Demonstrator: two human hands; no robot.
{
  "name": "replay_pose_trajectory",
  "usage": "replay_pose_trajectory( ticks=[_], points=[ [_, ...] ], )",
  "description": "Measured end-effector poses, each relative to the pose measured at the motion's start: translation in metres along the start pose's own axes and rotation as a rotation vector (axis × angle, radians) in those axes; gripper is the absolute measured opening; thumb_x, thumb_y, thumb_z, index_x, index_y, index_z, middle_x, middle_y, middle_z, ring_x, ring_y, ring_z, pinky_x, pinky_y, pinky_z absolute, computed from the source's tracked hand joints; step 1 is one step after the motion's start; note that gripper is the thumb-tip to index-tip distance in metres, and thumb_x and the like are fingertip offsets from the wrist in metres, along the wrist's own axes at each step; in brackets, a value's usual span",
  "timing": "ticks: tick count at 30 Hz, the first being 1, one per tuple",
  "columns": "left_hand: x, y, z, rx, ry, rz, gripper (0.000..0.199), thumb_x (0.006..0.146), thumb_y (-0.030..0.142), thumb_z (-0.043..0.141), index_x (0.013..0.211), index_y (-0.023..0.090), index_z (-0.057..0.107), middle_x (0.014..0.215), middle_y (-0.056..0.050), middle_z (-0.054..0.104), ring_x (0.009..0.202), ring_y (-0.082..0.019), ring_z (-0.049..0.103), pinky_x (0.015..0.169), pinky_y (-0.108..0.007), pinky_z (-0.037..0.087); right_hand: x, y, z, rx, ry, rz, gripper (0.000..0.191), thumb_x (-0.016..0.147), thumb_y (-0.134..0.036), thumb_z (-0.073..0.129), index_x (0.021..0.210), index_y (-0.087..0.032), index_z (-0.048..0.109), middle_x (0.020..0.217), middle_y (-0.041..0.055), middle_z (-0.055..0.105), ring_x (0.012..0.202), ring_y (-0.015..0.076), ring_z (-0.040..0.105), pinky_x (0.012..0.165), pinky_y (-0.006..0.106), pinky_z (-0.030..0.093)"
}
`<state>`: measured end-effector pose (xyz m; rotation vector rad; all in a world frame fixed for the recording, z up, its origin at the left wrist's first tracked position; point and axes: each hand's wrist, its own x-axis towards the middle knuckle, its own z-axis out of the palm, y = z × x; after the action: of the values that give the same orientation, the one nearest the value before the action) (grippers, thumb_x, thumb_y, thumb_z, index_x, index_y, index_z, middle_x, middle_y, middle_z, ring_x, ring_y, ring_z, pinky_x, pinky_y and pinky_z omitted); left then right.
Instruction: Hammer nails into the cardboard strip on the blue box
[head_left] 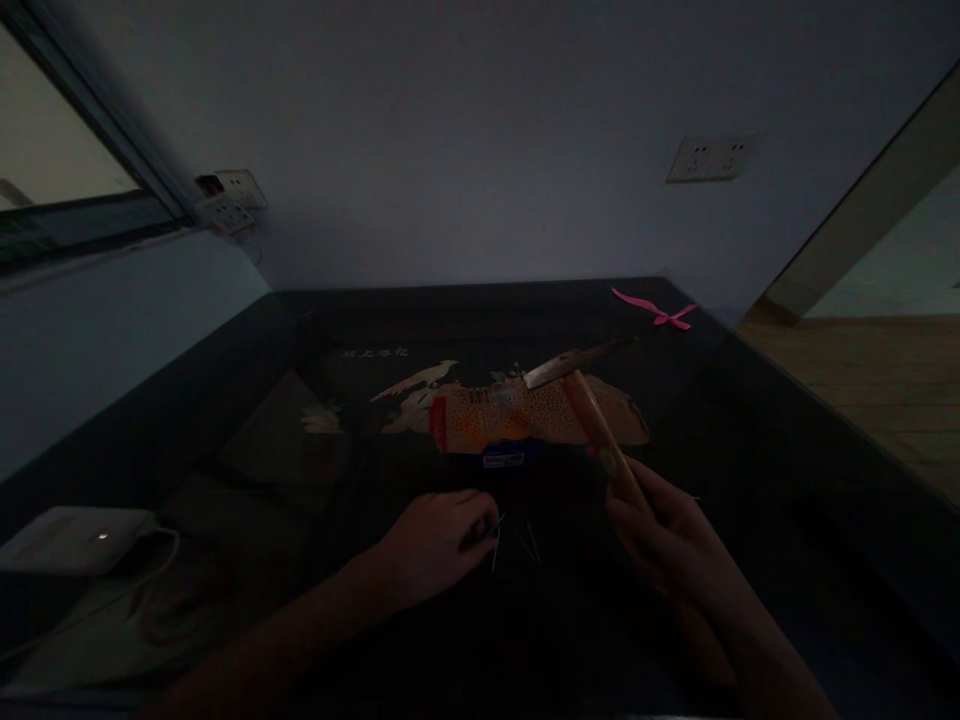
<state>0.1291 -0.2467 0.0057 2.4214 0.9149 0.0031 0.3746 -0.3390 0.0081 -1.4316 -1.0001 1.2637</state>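
My right hand (667, 530) is wrapped round the wooden handle of a hammer (600, 430). The hammer is raised and tilted, its metal head up and away from me, overlapping the view of an orange dotted packet (517, 415). Low over the dark tabletop, my left hand (442, 540) is closed in a pinch. A thin nail (496, 523) shows at its fingertips, dim in the poor light. Just right of those fingers another thin, nail-like piece (533, 541) shows against the dark surface. A small blue box (510, 456) sits at the packet's near edge.
A white device (79, 538) with a cable lies at the left. A pink ribbon (660, 316) rests near the far right corner of the dark table (465, 310). Beyond stands a wall with sockets (709, 158). The whole room is dim.
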Motion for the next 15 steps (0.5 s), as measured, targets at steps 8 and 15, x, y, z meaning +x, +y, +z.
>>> replay_pose_trajectory(
  ticks=[8,15],
  points=[
    [0.008,-0.006,0.033,0.304,-0.064,-0.240,0.018,0.088,0.023,0.043,0.096,0.018,0.058,0.100,-0.008,0.062,0.087,-0.021,0.063,0.070,-0.031,0.048,0.000,0.004,-0.002,0.003,-0.054,-0.034,0.062,0.082,-0.044,0.061,0.137,-0.023,0.043,0.064,-0.0066,0.042,0.039,0.0033,0.034,0.030,0.013,0.030],
    [0.013,-0.018,0.023,0.259,0.000,-0.235,0.017,0.089,0.018,0.041,0.094,0.018,0.058,0.094,-0.006,0.065,0.085,-0.018,0.063,0.073,-0.028,0.047,-0.002,0.006,-0.003,-0.022,-0.043,-0.021,0.062,0.083,-0.045,0.060,0.138,-0.022,0.041,0.062,-0.0073,0.040,0.039,0.0030,0.033,0.031,0.013,0.029]
  ],
)
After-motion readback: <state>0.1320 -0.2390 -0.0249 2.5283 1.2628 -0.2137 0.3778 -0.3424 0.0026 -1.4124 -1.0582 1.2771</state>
